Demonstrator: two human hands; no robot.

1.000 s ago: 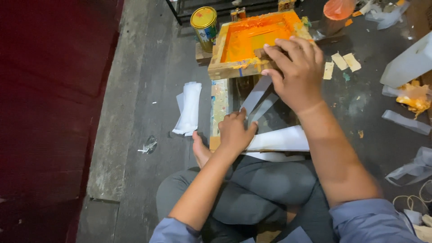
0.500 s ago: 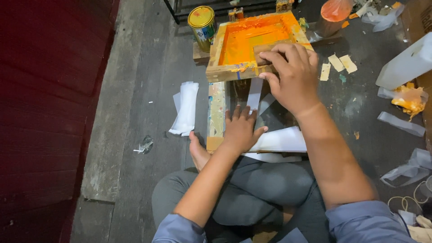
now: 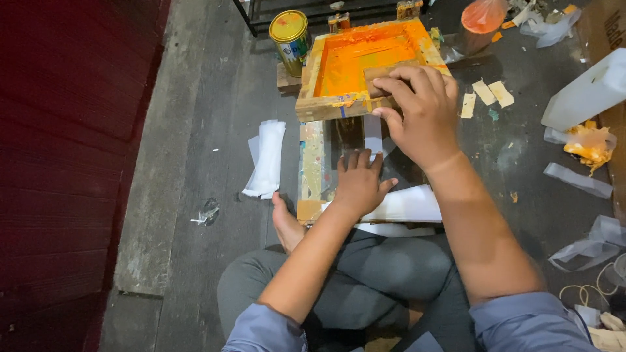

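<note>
A wooden screen frame (image 3: 329, 106) filled with orange ink is tilted up at its near edge over a paint-stained board (image 3: 312, 171). My right hand (image 3: 420, 111) grips the frame's near right corner together with a wooden squeegee (image 3: 378, 73). Under the lifted frame my left hand (image 3: 357, 184) lies flat, fingers spread, on a clear plastic strip (image 3: 373, 133) on the dark printing base. A stack of white strips (image 3: 407, 205) lies just right of that hand, near my crossed legs.
A yellow-lidded tin can (image 3: 291, 34) stands left of the frame. A pile of white plastic pieces (image 3: 268, 158) lies on the concrete floor to the left. A white jug (image 3: 583, 93), orange-stained rags (image 3: 590, 145), paper scraps (image 3: 486, 94) and an orange bag (image 3: 484, 16) lie right.
My right hand has raised the frame's near edge higher. My left hand has slid forward under the frame onto the clear strip.
</note>
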